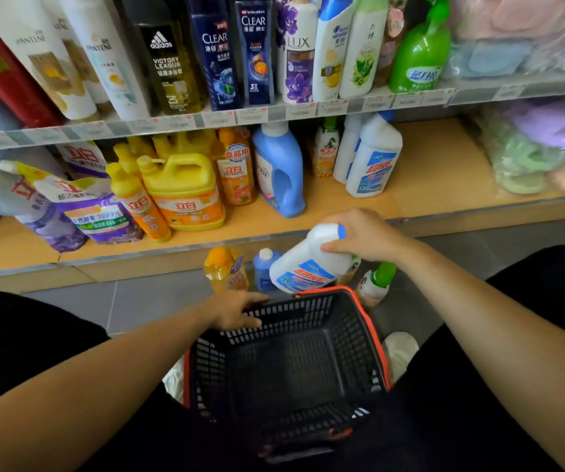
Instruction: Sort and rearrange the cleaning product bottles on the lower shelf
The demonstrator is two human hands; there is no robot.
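A person crouched before a shop shelf grips a white bottle (308, 264) with a blue-and-red label in the right hand (364, 235), fingers closed over its neck just below the blue cap, the bottle tilted above the far rim of a black, orange-trimmed basket (374, 338). The left hand (236, 310) rests half-open on the basket's left rim, holding nothing. On the floor just beyond the basket stand an orange bottle (224, 269), a small blue bottle (264, 269) and a green-capped bottle (378, 281). On the lower shelf (437, 172), two matching white bottles (373, 158) sit right of a blue jug (282, 170); to its left are a yellow jug (185, 192) and purple refill pouches (83, 206), with red Chinese lettering. The upper shelf carries Pantene (32, 52), Adidas "Victory League" (168, 59), Clear (216, 52) and Lux (298, 49) bottles.
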